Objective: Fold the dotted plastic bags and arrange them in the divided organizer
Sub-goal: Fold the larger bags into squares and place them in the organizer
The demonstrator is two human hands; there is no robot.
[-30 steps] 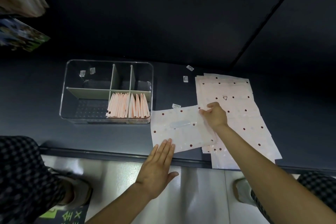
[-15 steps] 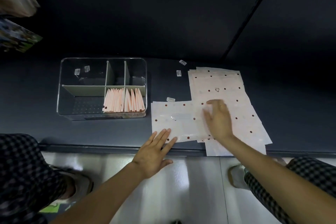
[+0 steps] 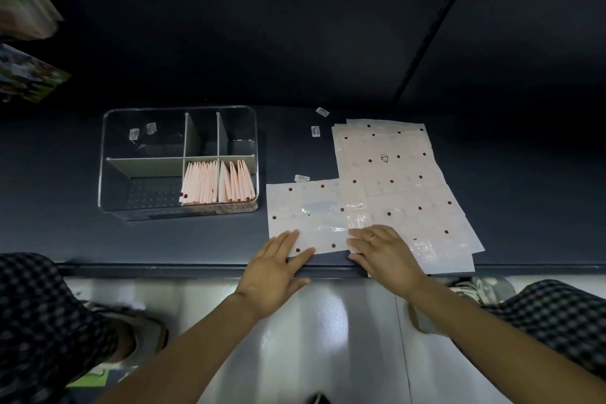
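One pale pink dotted plastic bag [image 3: 314,213] lies flat near the front edge of the dark table, pulled off a stack of dotted bags [image 3: 400,180] to its right. My left hand [image 3: 275,269] lies flat with straight fingers on the bag's near left edge. My right hand [image 3: 383,252] rests on the bag's near right corner, fingers spread. A clear divided organizer [image 3: 108,147] stands at the left. Its two front right compartments hold several folded pink bags [image 3: 216,184] standing on edge.
Three small white labels [image 3: 315,131] lie on the table between the organizer and the stack. The table's front edge [image 3: 164,267] runs just under my hands, with a pale floor below. Checked trouser legs and shoes flank the view. Colourful packages [image 3: 26,75] stick in at the upper left.
My right hand slid from the bag's far right corner back to its near right corner. My left hand moved forward onto the near edge. The single bag now lies flatter.
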